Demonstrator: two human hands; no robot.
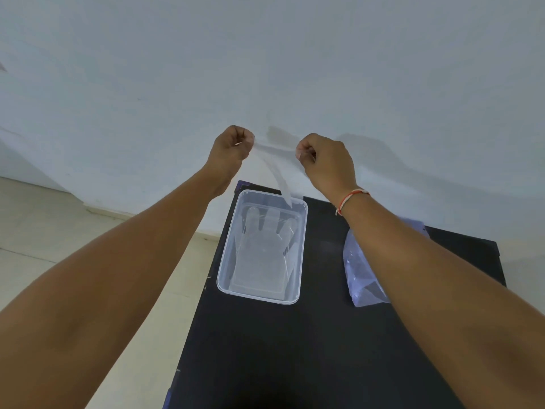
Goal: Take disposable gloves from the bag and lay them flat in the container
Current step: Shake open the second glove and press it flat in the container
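Observation:
A clear disposable glove [277, 169] hangs in the air between my two hands, above the far end of the container. My left hand [233, 146] pinches one corner of its cuff and my right hand [324, 160] pinches the other. Its fingers dangle down to the far rim of the clear plastic container [227, 261], which stands on the black table. Inside the container a glove [262, 249] lies flat, fingers pointing away from me. The bluish plastic bag [359, 276] lies to the right of the container, partly hidden by my right forearm.
The black table [295, 349] is narrow, with its left edge close to the container. A white wall [265, 69] rises right behind the table. Pale floor tiles [59, 225] lie to the left.

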